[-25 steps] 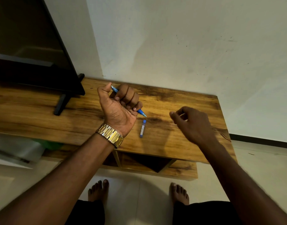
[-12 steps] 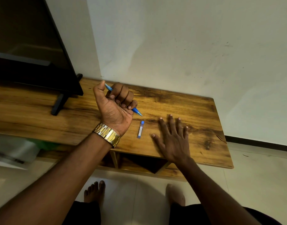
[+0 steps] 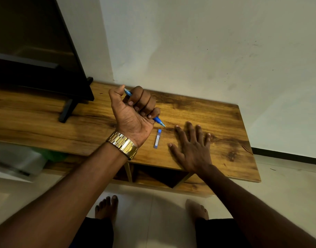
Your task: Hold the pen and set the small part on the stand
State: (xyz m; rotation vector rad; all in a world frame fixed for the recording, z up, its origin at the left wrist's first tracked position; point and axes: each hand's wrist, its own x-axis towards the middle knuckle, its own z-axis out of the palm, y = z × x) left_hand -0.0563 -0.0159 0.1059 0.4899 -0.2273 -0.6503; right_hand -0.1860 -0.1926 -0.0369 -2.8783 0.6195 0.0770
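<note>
My left hand [image 3: 134, 111] is raised above the wooden table [image 3: 225, 122], palm turned toward me, fingers curled round a blue pen [image 3: 159, 121] whose tip points down to the right. A gold watch sits on that wrist. My right hand [image 3: 191, 145] lies flat on the tabletop with its fingers spread. Between the two hands a small blue lead case [image 3: 157, 138] lies on the wood, just left of my right thumb and untouched.
A black TV [image 3: 33, 56] stands on its leg [image 3: 67, 110] at the table's left, against the white wall. Open compartments [image 3: 159, 176] lie under the tabletop. My bare feet stand on the tiled floor. White and green items [image 3: 19, 160] sit low at the left.
My right hand came down from the air and now rests flat on the table with spread fingers. My left hand keeps its grip on the pen, barely moved.
</note>
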